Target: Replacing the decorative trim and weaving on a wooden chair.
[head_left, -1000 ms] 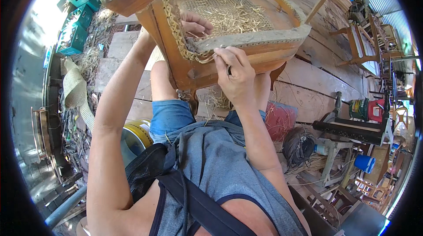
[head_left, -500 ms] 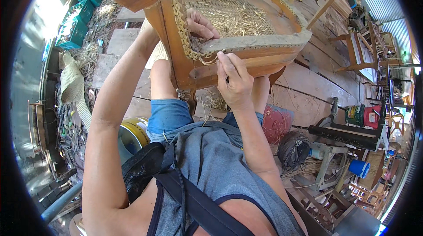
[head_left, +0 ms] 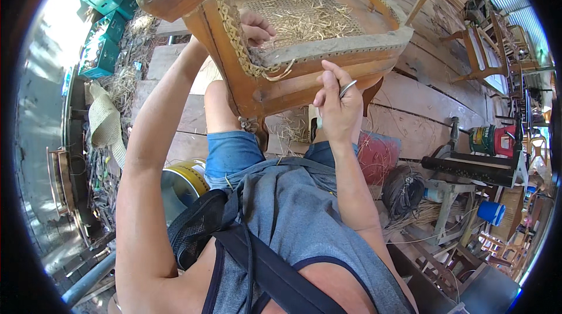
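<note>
The wooden chair frame point(head_left: 293, 89) lies tilted over the person's knees, in the far middle. I judge that the step in hand is the cane edging point(head_left: 230, 27): it covers the left side of the opening, while the row of holes point(head_left: 339, 50) along the near rail is bare. At the near left corner, a loose cane strand point(head_left: 285, 72) stands out.

The right hand point(head_left: 339, 102), apart from the rail, has its grip closed around a slim metal tool point(head_left: 348, 87). The left hand point(head_left: 256, 28) is inside the opening with bent fingers; I cannot tell if its grip holds anything. A next move here would probably call for fine alignment of tool or strand with one hole.

The left hand has little room between corner and cane panel point(head_left: 259, 6); the right has open space before the rail, above the plank floor point(head_left: 404, 112).
</note>
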